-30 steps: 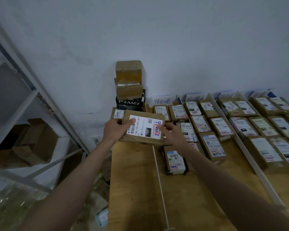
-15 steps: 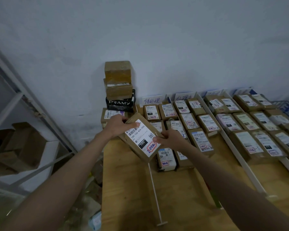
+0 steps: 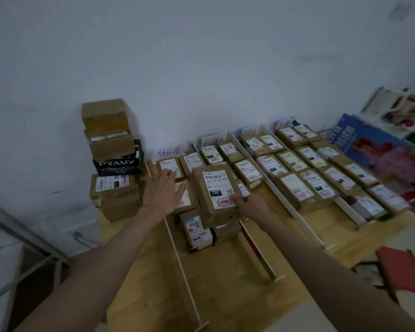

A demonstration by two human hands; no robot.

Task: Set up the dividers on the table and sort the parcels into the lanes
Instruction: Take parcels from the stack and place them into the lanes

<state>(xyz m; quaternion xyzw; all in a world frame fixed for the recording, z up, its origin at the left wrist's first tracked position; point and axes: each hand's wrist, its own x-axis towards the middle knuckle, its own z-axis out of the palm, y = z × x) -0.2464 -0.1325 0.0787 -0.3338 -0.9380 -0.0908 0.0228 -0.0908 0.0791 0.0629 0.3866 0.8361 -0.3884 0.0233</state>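
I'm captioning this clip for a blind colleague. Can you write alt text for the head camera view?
A person's right hand holds a labelled brown parcel above rows of parcels on a wooden table, while the open left hand hovers beside it. White dividers split the table into lanes, and a stack of boxes stands at the left against the wall.

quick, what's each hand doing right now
Left hand: open, fingers spread, holding nothing.
Right hand: grips the labelled parcel at its near corner.
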